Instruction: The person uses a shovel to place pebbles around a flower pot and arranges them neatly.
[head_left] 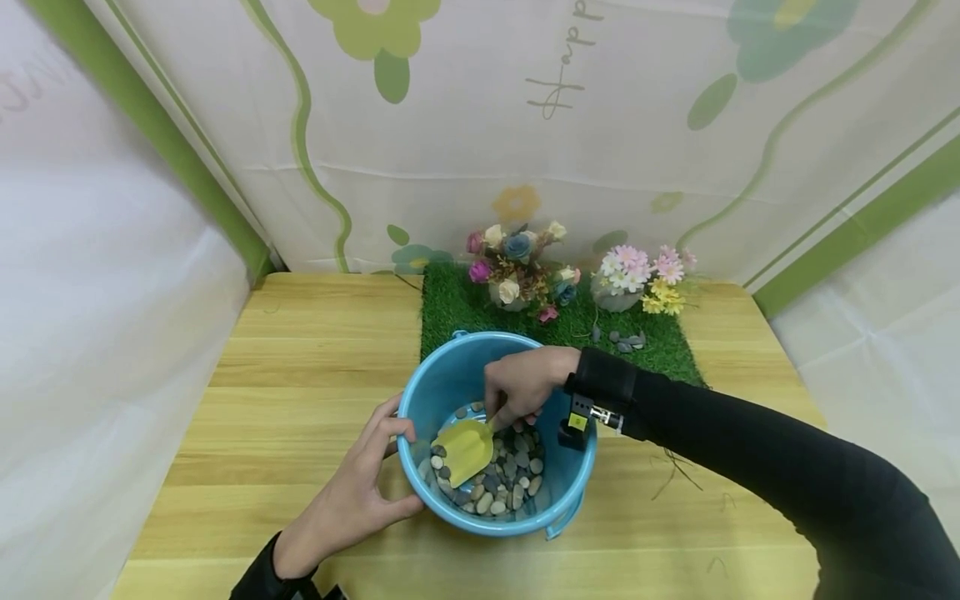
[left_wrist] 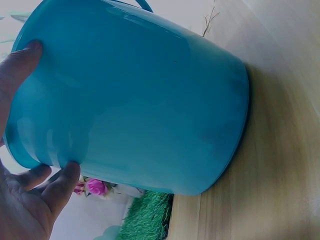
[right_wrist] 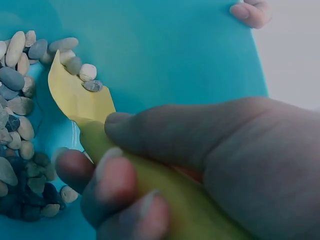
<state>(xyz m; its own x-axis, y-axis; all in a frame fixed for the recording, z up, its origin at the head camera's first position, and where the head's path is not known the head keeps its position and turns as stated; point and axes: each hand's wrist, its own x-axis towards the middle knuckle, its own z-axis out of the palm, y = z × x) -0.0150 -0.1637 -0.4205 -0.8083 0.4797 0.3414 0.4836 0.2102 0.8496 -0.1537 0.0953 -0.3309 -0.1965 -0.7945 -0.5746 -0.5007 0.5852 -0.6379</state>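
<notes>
A blue bucket (head_left: 422, 392) stands on the table, with several grey, white and tan pebbles (head_left: 517, 471) on its bottom. My right hand (head_left: 521, 383) reaches inside and grips the handle of a yellow toy shovel (head_left: 467, 450). In the right wrist view, thumb and fingers wrap that handle, and the shovel's blade (right_wrist: 82, 97) lies against the wall with a few pebbles at its edge. On the bucket's left side, my left hand (head_left: 367, 475) holds the rim, fingertips hooked over it. The left wrist view has the thumb and fingers spread on the outer wall (left_wrist: 135, 100).
Behind the bucket lies a green artificial grass mat (head_left: 450, 317). On it stand a pot of mixed roses (head_left: 517, 267) and a pot of pink and yellow flowers (head_left: 630, 279). Bare wooden tabletop (head_left: 300, 375) extends to the left. Patterned cloth (head_left: 487, 125) hangs behind the table.
</notes>
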